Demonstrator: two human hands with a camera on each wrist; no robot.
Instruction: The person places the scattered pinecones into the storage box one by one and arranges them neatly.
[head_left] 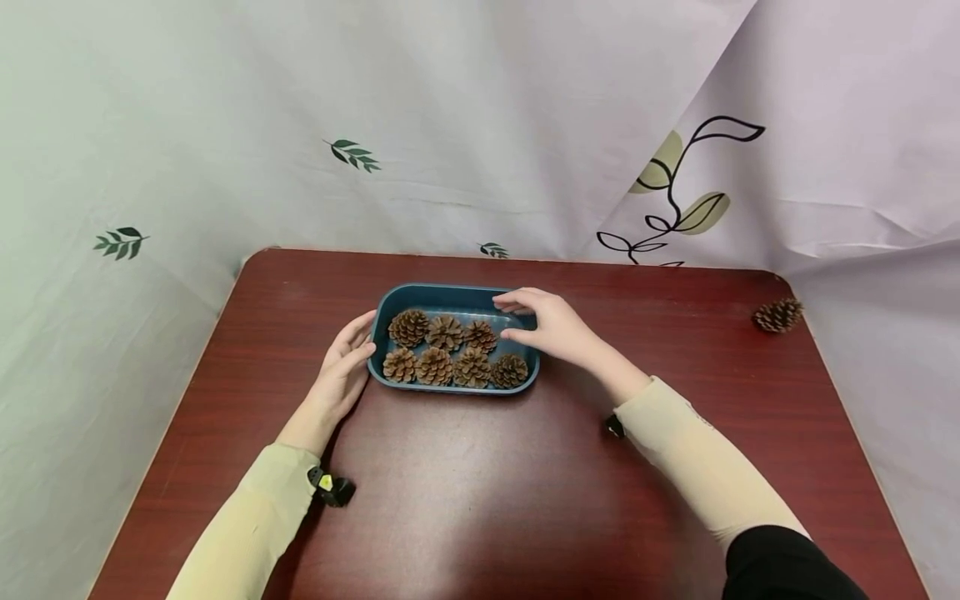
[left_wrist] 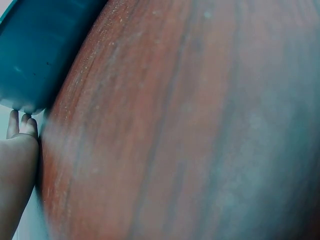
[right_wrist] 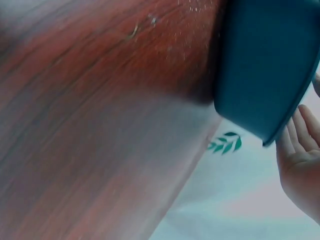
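left hand [head_left: 341, 367]: lies flat against the left short end of the tray, fingers straight and relaxed, fingertips touching the outer wall near the rim; it curls round nothing. the left wrist view shows only fingertips [left_wrist: 20, 125] just under the tray's corner.
tray [head_left: 420, 293]: a dark teal oblong dish on the table, its long axis running left to right between the two hands, its short ends facing each palm. it sits toward the far middle of the table.
cones in tray [head_left: 446, 350]: seven brown pine cones, three in the row on the tray's far side, four in the near row, packed touching one another.
right hand [head_left: 551, 325]: at the tray's right short end, fingers reaching over the far right corner of the rim, thumb lower by the outer wall; whether it really pinches the rim i cannot tell. the right wrist view shows the palm just beside the wall, fingers open.
nearness: both hands are level with the tray, one at each end, neither nearer.
stray cone [head_left: 777, 315]: lies alone well to the right of the tray, near the table's right edge.
table [head_left: 480, 500]: dark red wood grain, bare in front of the tray.
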